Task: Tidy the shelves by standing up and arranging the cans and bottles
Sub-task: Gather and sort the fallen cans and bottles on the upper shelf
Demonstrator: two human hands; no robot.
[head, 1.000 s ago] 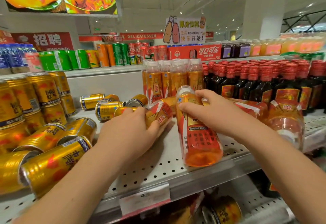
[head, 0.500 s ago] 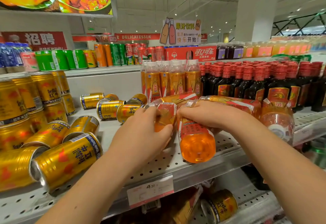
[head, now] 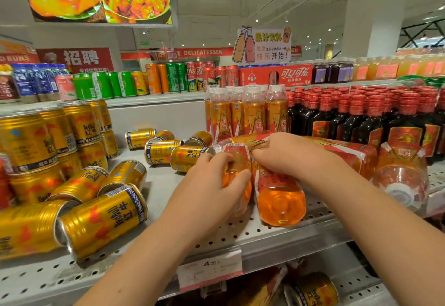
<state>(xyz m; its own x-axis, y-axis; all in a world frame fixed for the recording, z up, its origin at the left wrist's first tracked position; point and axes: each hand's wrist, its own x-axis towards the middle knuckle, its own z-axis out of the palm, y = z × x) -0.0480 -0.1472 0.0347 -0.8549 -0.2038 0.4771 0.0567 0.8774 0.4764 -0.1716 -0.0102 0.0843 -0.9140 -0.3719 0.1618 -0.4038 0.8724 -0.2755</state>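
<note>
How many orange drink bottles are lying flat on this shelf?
4 clearly: left-hand bottle, gripped by the left hand; right-hand bottle, gripped by the right hand; back bottle behind the right wrist; end bottle far right. A fifth may hide behind the hands.

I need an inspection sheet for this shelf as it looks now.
surface: perforated shelf, price tag on its edge.
job's things: left bottle and right bottle lying; gold cans lying at left; upright bottles behind.
clutter: stray can lying on the shelf below.
hands: left hand grips left bottle; right hand grips right bottle.
cables: nothing seen.
surroundings: dark bottles at right, soda cans above, juice sign.
</note>
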